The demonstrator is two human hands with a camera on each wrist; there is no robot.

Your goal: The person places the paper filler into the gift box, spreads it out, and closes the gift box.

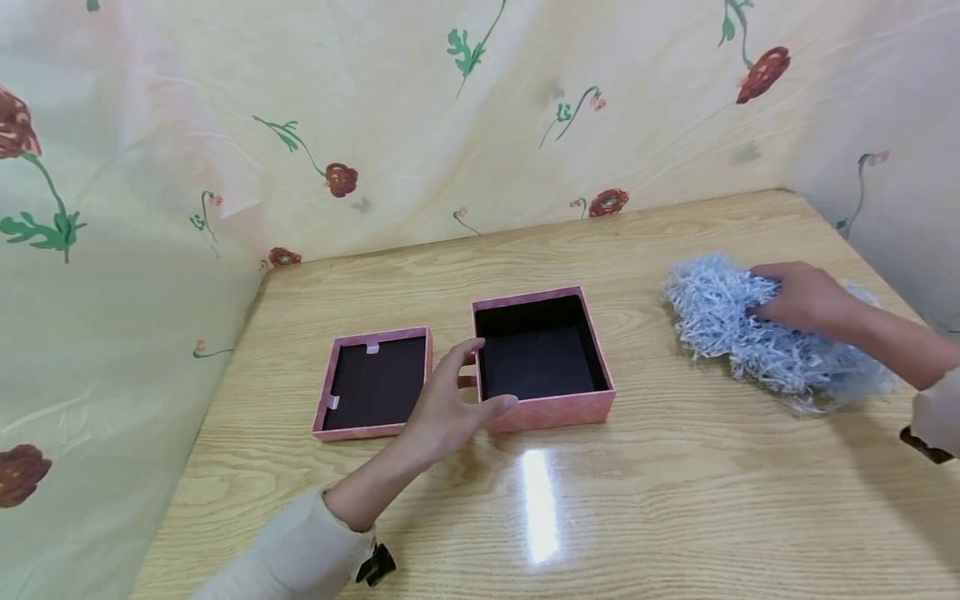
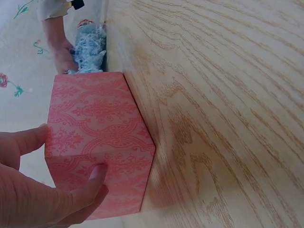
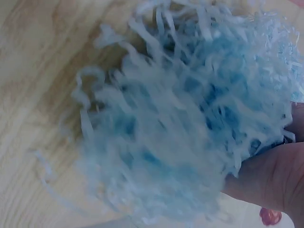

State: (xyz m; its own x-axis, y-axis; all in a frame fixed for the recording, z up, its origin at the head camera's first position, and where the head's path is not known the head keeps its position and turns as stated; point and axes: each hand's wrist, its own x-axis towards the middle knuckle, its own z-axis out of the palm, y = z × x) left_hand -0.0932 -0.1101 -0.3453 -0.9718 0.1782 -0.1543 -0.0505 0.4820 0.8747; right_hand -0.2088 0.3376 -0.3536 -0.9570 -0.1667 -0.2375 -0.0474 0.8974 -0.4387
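A pink patterned box (image 1: pixel 551 410) stands open and empty at the middle of the table, its inside dark. My left hand (image 1: pixel 468 387) touches its near left corner, thumb on the front wall and fingers beside the left wall. The left wrist view shows that hand (image 2: pixel 61 190) lying against the box's outer wall (image 2: pixel 99 128). The box's lid (image 1: pixel 375 383) lies upside down just left of the box. At the right, my right hand (image 1: pixel 795 296) grips a heap of pale blue shredded paper (image 1: pixel 720 321). Close up, the paper (image 3: pixel 190 123) is bunched against my right hand (image 3: pixel 270 180).
The wooden table (image 1: pixel 675 500) is hemmed in by a floral cloth (image 1: pixel 450 125) at the left, back and right. Bare wood lies between the box and the paper heap and along the near edge. A bright glare spot (image 1: pixel 540 500) sits in front of the box.
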